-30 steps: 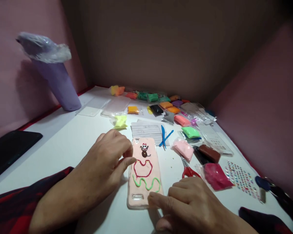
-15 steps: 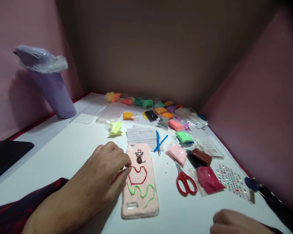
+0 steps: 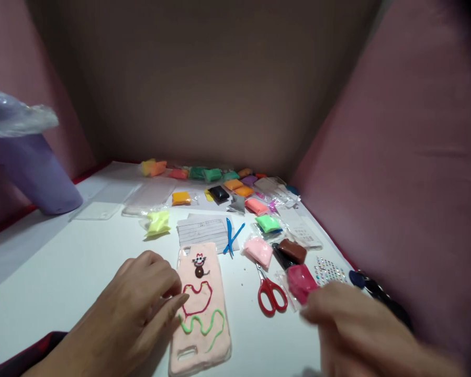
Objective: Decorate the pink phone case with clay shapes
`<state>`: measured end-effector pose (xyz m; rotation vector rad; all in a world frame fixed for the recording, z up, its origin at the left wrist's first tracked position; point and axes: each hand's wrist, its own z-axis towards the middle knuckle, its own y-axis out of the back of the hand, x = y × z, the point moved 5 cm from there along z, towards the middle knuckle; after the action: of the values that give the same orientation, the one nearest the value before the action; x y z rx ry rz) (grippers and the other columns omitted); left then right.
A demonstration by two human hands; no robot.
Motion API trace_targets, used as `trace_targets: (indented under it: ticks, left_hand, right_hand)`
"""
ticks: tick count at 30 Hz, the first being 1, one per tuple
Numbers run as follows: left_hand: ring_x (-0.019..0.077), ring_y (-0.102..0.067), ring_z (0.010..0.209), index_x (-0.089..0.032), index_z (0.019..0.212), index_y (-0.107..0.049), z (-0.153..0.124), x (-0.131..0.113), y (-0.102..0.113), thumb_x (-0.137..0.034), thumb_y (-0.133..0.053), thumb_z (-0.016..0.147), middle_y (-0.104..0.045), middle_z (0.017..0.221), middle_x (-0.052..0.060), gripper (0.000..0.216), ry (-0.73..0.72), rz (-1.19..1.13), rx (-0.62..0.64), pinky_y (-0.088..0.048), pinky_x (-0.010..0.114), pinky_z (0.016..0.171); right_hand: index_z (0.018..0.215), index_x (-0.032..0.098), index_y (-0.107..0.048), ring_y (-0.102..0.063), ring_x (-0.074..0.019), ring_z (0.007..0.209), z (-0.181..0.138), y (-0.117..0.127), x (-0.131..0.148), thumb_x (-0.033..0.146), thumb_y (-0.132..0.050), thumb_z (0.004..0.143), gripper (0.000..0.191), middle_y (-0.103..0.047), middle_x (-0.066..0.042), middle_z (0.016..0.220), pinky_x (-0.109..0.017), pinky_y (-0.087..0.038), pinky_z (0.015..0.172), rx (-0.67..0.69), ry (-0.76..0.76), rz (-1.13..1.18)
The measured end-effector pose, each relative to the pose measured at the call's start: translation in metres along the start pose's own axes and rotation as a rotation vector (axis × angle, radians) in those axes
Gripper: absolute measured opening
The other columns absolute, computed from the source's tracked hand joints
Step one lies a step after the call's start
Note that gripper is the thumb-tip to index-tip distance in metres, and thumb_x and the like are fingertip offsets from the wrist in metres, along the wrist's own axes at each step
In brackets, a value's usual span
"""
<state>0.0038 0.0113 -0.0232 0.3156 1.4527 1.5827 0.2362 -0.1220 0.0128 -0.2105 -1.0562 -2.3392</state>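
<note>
A pink clay-covered phone case (image 3: 214, 293) lies flat on the white table (image 3: 63, 262), with a small cat figure, a red clay outline and a green wavy line on it. My left hand (image 3: 137, 309) rests beside it with curled fingers, and the index fingertip presses the case's left edge by the red line. My right hand (image 3: 357, 330) is smeared by motion at the lower right, its fingertips close to a magenta clay packet (image 3: 300, 280). Red-handled scissors (image 3: 270, 296) lie between the case and that packet.
Several clay packets lie around: pink (image 3: 259, 250), brown (image 3: 293, 250), green (image 3: 267, 222), yellow (image 3: 157, 222), more along the back wall. Blue modelling tools (image 3: 231, 236) rest on a paper slip (image 3: 202, 229). A purple cup (image 3: 31, 173) stands left. A gem sticker sheet (image 3: 329, 269) lies right.
My right hand left the case's lower edge, dropped out low right, then came back up toward the magenta packet. The view swung right. My left hand stayed at the case's left edge.
</note>
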Motion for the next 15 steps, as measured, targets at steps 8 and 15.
trace_targets:
  ticks: [8,15]
  left_hand:
    - [0.0211,-0.048,0.071,-0.021,0.070,-0.054,0.000,0.004,-0.003,-0.029,-0.040,0.091,-0.057,0.075,0.003,0.026,0.035,-0.008,-0.022,-0.039,0.035,0.066]
    - [0.0228,-0.050,0.075,-0.021,0.079,-0.058,-0.001,0.003,-0.001,-0.022,-0.038,0.088,-0.058,0.082,0.004,0.021,0.071,-0.052,-0.022,-0.039,0.039,0.070]
  right_hand:
    - [0.078,0.017,-0.062,-0.057,-0.0155,0.067,0.076,-0.056,-0.056,0.015,-0.057,0.085,0.009,-0.064,-0.002,0.076,-0.026,-0.037,0.059,0.264,-0.197,-0.419]
    - [0.071,0.017,-0.063,-0.056,-0.0170,0.070,0.089,-0.093,-0.067,0.013,-0.059,0.080,0.010,-0.065,-0.005,0.078,-0.028,-0.030,0.057,0.478,-0.111,-0.608]
